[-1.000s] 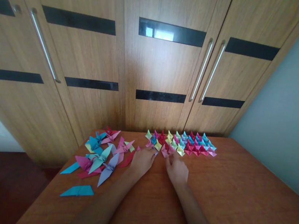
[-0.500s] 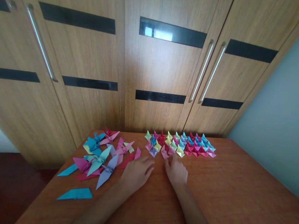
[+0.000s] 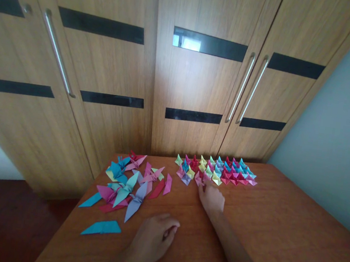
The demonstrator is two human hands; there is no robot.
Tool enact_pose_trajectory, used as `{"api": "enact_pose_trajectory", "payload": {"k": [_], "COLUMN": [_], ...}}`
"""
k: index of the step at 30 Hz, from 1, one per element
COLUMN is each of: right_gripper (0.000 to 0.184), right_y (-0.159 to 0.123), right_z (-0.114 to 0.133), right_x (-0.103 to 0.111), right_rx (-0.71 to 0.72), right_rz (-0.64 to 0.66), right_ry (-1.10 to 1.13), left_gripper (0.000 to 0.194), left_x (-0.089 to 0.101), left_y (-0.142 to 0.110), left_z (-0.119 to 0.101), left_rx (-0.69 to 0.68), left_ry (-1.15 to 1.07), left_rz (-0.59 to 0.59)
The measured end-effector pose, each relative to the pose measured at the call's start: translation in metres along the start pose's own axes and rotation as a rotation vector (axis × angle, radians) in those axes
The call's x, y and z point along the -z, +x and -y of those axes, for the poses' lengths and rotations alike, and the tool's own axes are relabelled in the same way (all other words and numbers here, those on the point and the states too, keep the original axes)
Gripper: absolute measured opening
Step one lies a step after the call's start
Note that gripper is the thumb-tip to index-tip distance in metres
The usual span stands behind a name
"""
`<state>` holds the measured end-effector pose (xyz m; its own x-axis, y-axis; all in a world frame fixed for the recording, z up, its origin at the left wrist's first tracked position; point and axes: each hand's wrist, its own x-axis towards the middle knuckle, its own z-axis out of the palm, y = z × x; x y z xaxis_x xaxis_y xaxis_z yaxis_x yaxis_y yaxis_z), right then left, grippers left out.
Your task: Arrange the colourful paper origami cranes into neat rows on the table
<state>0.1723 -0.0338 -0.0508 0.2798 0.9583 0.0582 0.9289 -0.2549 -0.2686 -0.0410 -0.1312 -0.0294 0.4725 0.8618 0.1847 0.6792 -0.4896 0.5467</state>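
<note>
My right hand (image 3: 212, 199) reaches to the near edge of the rows of small pointed origami pieces (image 3: 234, 173). Its fingers are closed at a pink origami piece (image 3: 199, 178), and the hand partly covers that spot. My left hand (image 3: 156, 237) is held over the table's near middle, fingers curled in and thumb close to the index finger, with nothing visible in it. To its left lies a loose pile of paper cranes, among them a mint one (image 3: 126, 190) and a lavender one (image 3: 136, 202). A flat blue folded paper (image 3: 102, 227) lies nearest that hand.
The brown wooden table (image 3: 264, 237) stands against a wooden wardrobe (image 3: 193, 86) with long metal handles. A pale blue wall (image 3: 330, 151) borders it on the right. Dark reddish floor (image 3: 12, 217) shows beyond the table's left edge.
My left hand has drawn back toward me from beside the crane pile, and its fingers have curled in. My right hand stays at the pink piece. The view has shifted slightly.
</note>
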Motion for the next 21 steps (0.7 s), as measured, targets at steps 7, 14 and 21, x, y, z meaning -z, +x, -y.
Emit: {"api": "enact_pose_trajectory", "payload": {"k": [7,14,21], "right_gripper": [0.037,0.033,0.033], "right_y": [-0.0003,-0.0032,-0.0022], "right_z": [0.0051,0.0092,0.0076], "right_x": [-0.0004,0.0019,-0.0021], "right_rx": [0.015,0.074,0.096], "right_rz": [-0.027,-0.034,-0.040], "right_ry": [-0.062,-0.105,-0.088], "left_gripper": [0.025,0.025,0.024], "left_x": [0.0040,0.0034,0.0043], "left_y": [-0.0021,-0.0015,-0.0007], "left_z": [-0.0029,-0.0028,-0.0028], "left_rx": [-0.001,-0.004,-0.006], "left_ry": [-0.015,-0.006,0.000], "left_rz": [0.035,0.028,0.044]}}
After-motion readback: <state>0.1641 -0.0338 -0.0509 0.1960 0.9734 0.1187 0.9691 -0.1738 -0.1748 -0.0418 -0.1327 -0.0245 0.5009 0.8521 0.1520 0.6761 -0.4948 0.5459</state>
